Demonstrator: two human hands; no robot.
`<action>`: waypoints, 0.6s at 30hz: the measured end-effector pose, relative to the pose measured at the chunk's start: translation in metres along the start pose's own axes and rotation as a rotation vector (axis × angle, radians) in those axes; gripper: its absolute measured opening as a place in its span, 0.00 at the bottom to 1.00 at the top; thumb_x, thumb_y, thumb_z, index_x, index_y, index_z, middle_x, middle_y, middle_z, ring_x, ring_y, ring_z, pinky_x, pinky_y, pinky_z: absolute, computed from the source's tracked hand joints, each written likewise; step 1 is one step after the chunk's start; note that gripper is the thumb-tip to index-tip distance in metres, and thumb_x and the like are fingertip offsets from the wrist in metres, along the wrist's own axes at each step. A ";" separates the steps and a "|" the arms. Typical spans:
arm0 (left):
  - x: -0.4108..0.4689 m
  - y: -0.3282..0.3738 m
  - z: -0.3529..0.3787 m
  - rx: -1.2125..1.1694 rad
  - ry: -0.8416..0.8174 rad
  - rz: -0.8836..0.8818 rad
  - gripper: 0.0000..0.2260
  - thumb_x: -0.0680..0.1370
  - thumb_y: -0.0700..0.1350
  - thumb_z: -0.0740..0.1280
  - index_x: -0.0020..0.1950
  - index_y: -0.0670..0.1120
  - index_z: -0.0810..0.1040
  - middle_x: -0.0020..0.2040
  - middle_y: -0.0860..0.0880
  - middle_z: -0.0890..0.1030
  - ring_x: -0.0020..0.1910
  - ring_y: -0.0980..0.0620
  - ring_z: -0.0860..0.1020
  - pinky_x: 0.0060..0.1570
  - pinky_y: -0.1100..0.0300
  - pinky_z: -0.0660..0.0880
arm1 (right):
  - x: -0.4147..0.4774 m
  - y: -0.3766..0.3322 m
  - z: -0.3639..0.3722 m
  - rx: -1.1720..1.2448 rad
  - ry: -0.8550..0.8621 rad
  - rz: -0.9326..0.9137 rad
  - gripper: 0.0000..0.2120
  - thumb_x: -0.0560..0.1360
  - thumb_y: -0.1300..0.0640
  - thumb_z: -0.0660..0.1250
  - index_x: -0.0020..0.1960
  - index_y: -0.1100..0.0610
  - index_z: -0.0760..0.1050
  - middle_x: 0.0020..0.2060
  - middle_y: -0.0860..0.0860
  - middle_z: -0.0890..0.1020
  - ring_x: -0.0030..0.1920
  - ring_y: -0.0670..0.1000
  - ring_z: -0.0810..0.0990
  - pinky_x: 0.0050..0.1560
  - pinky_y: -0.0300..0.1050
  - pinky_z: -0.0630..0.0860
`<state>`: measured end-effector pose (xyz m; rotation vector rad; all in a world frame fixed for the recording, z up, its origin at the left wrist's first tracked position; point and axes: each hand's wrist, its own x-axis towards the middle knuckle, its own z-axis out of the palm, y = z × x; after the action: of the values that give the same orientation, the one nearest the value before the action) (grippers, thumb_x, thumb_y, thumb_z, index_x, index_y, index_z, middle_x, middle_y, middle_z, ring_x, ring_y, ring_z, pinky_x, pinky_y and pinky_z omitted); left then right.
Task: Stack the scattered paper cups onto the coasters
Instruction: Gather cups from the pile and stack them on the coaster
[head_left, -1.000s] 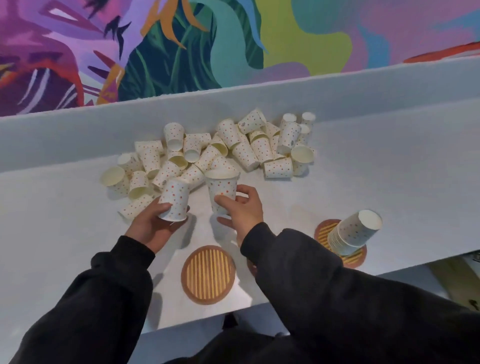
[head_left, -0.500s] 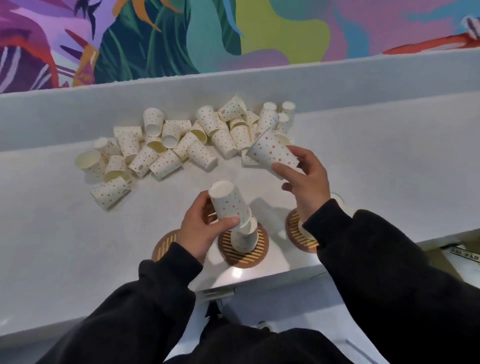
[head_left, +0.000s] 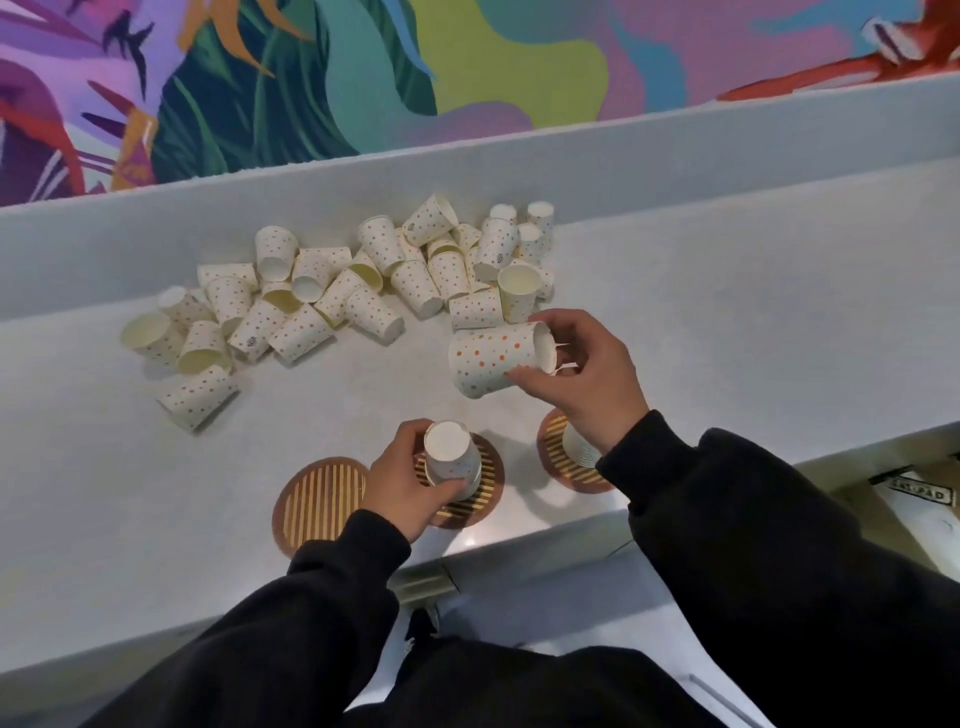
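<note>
Head view: your left hand (head_left: 405, 483) wraps an upturned cup (head_left: 452, 460) on the middle coaster (head_left: 488, 483); your right hand (head_left: 582, 379) pinches a sideways cup (head_left: 493, 364) just beyond that coaster; the paper looks light and crushable, so hold the walls gently.

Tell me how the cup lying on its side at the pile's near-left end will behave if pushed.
That cup would probably roll in an arc, since its wall tapers. It looks like thin paper, so likely light and easily crushed; the right hand holds a similar cup in a mere pinch.
</note>
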<state>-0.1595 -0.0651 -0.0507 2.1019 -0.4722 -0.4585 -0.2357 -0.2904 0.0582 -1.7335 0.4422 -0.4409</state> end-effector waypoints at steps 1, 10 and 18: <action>0.000 -0.003 0.002 0.011 -0.003 -0.006 0.32 0.67 0.48 0.82 0.64 0.60 0.69 0.58 0.61 0.78 0.59 0.55 0.77 0.59 0.55 0.78 | -0.001 0.002 0.001 -0.013 -0.014 -0.006 0.24 0.69 0.55 0.81 0.62 0.47 0.77 0.56 0.42 0.82 0.55 0.47 0.82 0.49 0.39 0.82; 0.004 -0.012 0.010 0.041 0.017 -0.031 0.32 0.69 0.52 0.80 0.66 0.62 0.65 0.60 0.59 0.78 0.60 0.55 0.77 0.60 0.54 0.78 | -0.006 0.020 0.016 -0.191 -0.142 -0.111 0.26 0.73 0.51 0.79 0.69 0.42 0.76 0.61 0.41 0.77 0.57 0.44 0.77 0.52 0.37 0.76; 0.005 -0.026 0.021 0.080 0.038 -0.065 0.34 0.67 0.59 0.81 0.66 0.63 0.66 0.62 0.58 0.78 0.61 0.56 0.78 0.61 0.52 0.79 | 0.002 0.044 0.038 -0.264 -0.249 -0.112 0.27 0.72 0.50 0.78 0.69 0.39 0.75 0.58 0.42 0.77 0.54 0.42 0.77 0.53 0.40 0.77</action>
<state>-0.1615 -0.0684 -0.0845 2.2044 -0.4065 -0.4424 -0.2167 -0.2681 0.0079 -2.0467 0.2316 -0.2474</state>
